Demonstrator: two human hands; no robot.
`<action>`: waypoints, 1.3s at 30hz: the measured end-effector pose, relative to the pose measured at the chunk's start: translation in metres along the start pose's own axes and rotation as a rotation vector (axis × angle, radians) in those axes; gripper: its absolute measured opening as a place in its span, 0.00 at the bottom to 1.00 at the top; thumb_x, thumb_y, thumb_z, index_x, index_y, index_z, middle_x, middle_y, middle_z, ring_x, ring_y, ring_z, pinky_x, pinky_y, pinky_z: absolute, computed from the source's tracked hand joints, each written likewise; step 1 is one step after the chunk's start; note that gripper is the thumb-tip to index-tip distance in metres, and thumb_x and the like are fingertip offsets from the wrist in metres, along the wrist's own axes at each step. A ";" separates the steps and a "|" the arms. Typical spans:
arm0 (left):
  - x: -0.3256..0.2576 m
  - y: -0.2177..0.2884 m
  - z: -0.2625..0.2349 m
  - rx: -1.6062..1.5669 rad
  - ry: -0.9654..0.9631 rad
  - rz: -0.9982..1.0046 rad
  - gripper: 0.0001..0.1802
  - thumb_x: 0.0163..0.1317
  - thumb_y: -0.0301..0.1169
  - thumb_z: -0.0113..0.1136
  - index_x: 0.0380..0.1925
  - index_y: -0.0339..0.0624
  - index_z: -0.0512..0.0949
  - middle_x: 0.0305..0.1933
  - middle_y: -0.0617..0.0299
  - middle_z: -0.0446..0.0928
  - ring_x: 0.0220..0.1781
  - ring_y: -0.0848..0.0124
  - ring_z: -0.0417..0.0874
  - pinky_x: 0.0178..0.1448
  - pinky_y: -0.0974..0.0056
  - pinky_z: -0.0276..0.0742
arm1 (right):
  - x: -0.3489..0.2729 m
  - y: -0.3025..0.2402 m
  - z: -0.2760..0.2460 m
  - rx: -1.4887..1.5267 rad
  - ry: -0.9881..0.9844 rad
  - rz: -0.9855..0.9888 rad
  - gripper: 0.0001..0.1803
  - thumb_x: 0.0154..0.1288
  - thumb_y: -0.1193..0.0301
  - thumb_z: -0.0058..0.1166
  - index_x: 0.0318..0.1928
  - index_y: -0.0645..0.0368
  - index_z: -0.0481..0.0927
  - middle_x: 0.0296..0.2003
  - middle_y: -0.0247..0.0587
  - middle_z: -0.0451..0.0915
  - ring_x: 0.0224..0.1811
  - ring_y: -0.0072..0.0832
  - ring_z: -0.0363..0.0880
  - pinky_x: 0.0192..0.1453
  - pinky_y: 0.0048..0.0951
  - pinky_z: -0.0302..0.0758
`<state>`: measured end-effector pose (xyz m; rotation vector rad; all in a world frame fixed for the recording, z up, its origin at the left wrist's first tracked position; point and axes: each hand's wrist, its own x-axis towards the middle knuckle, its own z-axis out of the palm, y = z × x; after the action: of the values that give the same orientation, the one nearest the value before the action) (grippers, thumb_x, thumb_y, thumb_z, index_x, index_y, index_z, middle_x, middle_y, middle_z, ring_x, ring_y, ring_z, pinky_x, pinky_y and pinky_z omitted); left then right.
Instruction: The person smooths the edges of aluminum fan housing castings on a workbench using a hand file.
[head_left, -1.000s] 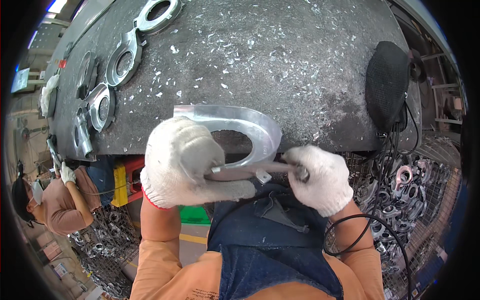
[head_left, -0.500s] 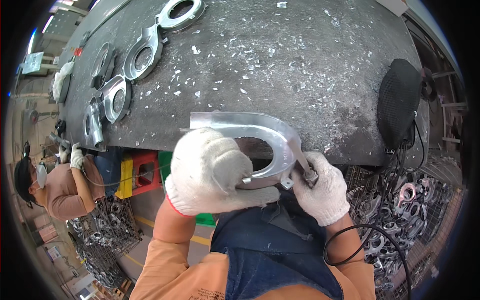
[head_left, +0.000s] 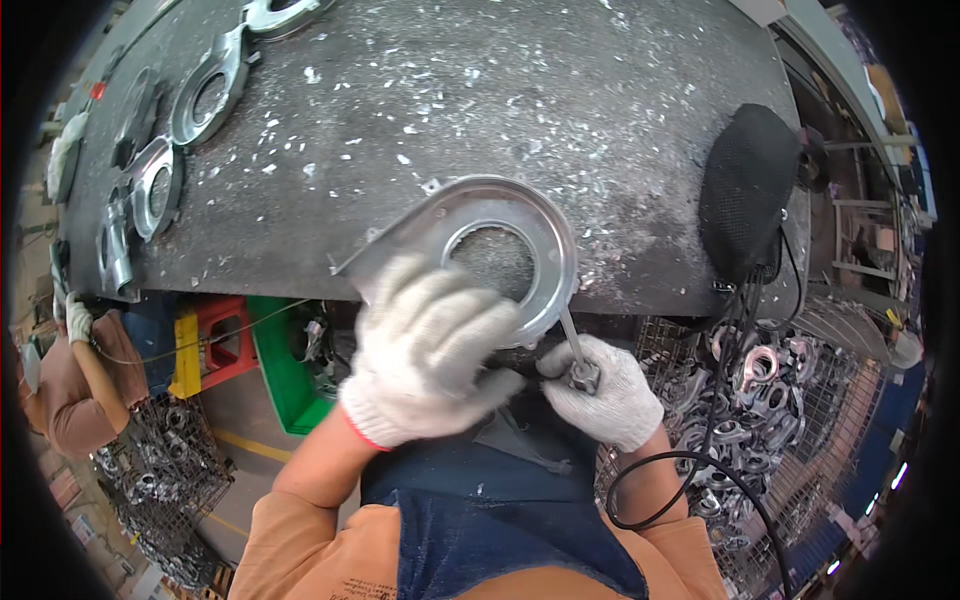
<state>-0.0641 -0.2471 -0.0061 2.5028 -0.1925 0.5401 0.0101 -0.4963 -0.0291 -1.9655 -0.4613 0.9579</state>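
The left hand (head_left: 430, 350) grips the ring casting (head_left: 500, 250) at the desk (head_left: 450, 100) edge, the right hand (head_left: 600, 390) clenches a file (head_left: 572, 345) against its rim — deburring apparently mid-way, swarf everywhere.

A dark worktop (head_left: 480, 110) flecked with pale metal chips fills the upper view. Grey castings (head_left: 205, 90) line its left edge, and a black mesh pad (head_left: 745, 190) lies at its right edge. Below the near edge, red, yellow and green crates (head_left: 235, 345) stand on a concrete floor (head_left: 235, 420). Wire baskets of metal parts (head_left: 760, 400) sit on either side.
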 end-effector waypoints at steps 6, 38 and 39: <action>-0.004 -0.039 -0.010 0.184 -0.218 0.080 0.24 0.38 0.33 0.78 0.42 0.50 0.88 0.47 0.61 0.87 0.54 0.56 0.87 0.70 0.41 0.82 | -0.008 0.010 0.012 -0.100 0.152 0.057 0.10 0.67 0.69 0.70 0.47 0.53 0.88 0.41 0.48 0.92 0.44 0.49 0.94 0.49 0.43 0.89; 0.000 0.021 -0.012 -0.093 -0.071 -0.140 0.22 0.37 0.26 0.81 0.37 0.46 0.87 0.34 0.60 0.84 0.37 0.54 0.87 0.44 0.48 0.83 | 0.008 -0.006 0.022 -0.525 0.603 -0.181 0.17 0.63 0.74 0.69 0.53 0.54 0.85 0.41 0.44 0.90 0.43 0.47 0.92 0.46 0.44 0.88; 0.000 0.022 -0.013 -0.069 -0.093 -0.147 0.22 0.36 0.26 0.81 0.37 0.46 0.87 0.34 0.61 0.83 0.37 0.54 0.87 0.44 0.48 0.83 | 0.007 -0.004 0.022 -0.530 0.577 -0.122 0.19 0.61 0.75 0.70 0.53 0.53 0.85 0.43 0.42 0.90 0.45 0.46 0.92 0.48 0.44 0.88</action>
<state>-0.0736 -0.2580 0.0144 2.4526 -0.0607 0.3518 -0.0026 -0.4777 -0.0353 -2.5257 -0.5233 0.1598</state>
